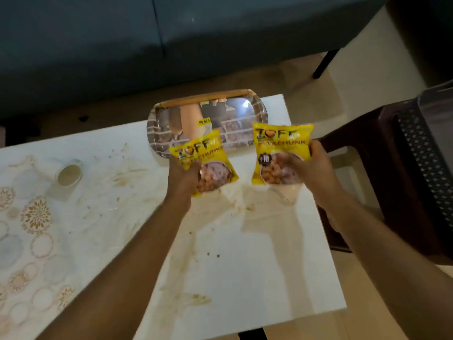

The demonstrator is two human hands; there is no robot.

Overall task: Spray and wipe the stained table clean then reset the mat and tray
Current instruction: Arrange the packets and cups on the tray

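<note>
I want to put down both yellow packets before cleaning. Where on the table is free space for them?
The widest bare patch of the table is the near right part, between the forearms, though stained. A smaller one lies between the cup and the tray. The left side is covered by the patterned mat; the far edge is taken by the tray.

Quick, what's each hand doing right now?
Left hand: holding a yellow snack packet.
Right hand: holding another yellow snack packet.
</note>
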